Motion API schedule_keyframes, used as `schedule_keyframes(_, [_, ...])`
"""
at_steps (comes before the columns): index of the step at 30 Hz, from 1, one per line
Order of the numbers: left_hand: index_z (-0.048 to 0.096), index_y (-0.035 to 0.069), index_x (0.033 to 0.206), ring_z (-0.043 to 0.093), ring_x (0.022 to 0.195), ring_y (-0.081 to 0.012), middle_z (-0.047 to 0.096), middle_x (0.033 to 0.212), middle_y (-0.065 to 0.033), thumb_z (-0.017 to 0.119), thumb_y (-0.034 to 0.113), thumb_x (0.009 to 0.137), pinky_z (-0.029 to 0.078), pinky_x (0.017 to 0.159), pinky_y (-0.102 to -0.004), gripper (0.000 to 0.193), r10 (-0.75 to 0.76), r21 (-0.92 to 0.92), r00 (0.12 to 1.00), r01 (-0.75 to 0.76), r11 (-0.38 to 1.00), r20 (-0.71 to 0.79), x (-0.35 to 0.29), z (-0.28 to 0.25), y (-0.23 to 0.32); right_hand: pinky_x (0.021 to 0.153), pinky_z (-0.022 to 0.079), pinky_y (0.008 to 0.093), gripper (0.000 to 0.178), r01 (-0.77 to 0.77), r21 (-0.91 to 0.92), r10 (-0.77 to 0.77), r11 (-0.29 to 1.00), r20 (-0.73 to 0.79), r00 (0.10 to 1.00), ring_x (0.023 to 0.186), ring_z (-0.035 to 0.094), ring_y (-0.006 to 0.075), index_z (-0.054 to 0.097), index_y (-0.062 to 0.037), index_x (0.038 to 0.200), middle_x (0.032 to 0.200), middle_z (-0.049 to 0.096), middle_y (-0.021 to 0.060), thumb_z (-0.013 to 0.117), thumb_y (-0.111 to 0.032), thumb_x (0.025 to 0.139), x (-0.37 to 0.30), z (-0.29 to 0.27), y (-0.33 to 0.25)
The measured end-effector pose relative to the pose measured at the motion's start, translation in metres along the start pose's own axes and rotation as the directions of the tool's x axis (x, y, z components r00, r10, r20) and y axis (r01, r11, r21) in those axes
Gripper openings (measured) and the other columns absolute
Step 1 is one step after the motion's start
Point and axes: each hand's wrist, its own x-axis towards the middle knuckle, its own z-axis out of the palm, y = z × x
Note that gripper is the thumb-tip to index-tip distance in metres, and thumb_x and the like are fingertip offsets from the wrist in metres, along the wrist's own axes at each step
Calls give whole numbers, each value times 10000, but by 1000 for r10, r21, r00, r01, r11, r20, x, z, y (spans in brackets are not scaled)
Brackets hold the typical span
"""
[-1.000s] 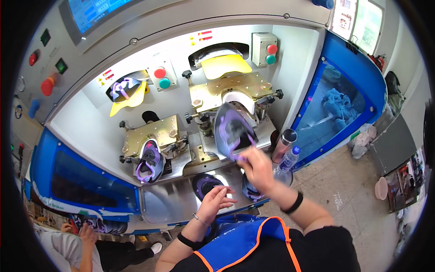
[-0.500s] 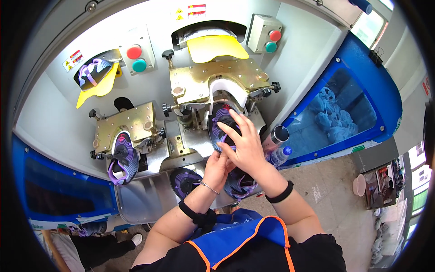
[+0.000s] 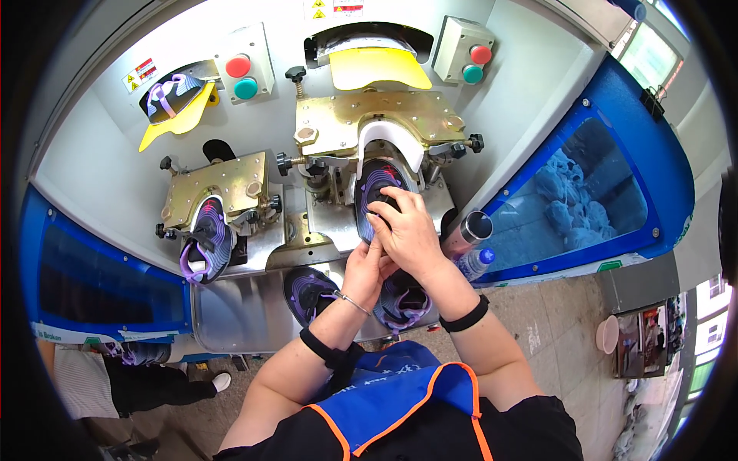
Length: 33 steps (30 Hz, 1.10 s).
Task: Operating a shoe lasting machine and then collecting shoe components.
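Note:
A black and purple shoe upper (image 3: pixel 370 184) lies with its toe inside the white curved pad (image 3: pixel 390 137) of the right-hand brass-coloured clamp (image 3: pixel 361 115). My right hand (image 3: pixel 409 234) rests over its opening, fingers bent and gripping the upper. Below it, my left hand (image 3: pixel 367 270) holds the heel end, its fingers partly hidden by the right hand. Another shoe upper (image 3: pixel 211 234) sits toe-first in the smaller clamp (image 3: pixel 217 184) at the left. Two more uppers, a left one (image 3: pixel 306 296) and a right one (image 3: pixel 400 302), lie near my wrists on the metal shelf (image 3: pixel 231 319).
Red and green buttons sit on a left box (image 3: pixel 262 58) and a right box (image 3: pixel 459 46). A yellow flap (image 3: pixel 380 69) juts out above the clamp; a left flap (image 3: pixel 178 123) bears another upper. A tumbler (image 3: pixel 469 232) and plastic bottle (image 3: pixel 475 264) stand right. Another person (image 3: pixel 146 380) is lower left.
My right hand's fingers, stretched out over the shoe upper before, are now curled in on it. My left hand stays at the heel end. The whole view has shifted slightly.

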Motion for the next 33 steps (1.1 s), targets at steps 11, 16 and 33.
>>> schedule_keyframes(11, [492,67,1137,663,873,-136,642,1010,-40,457,352,1022,556,766,-290,309,13,42,1000,-13,999,-14,-1,4,5,907,465,435,195,-10,8,10,1000,18,1000,1068,533,358,684,-97,990,1154,595,136,631,-247,878,1,1,2])
schedule_keyframes(16, [496,68,1135,660,872,-132,642,1013,-41,465,362,1018,553,759,-288,318,22,50,999,-20,999,-24,4,-2,2,907,464,431,187,-17,18,17,1000,0,1000,1061,534,353,685,-101,988,1145,596,134,633,-241,876,0,5,3])
schedule_keyframes(33, [614,28,987,689,816,-183,682,931,-69,625,326,943,576,734,-300,302,-12,-83,997,6,997,-78,5,-24,-26,940,434,453,243,-44,-72,45,996,13,999,1134,520,302,650,-161,1073,1217,549,72,628,-282,862,-21,10,5])
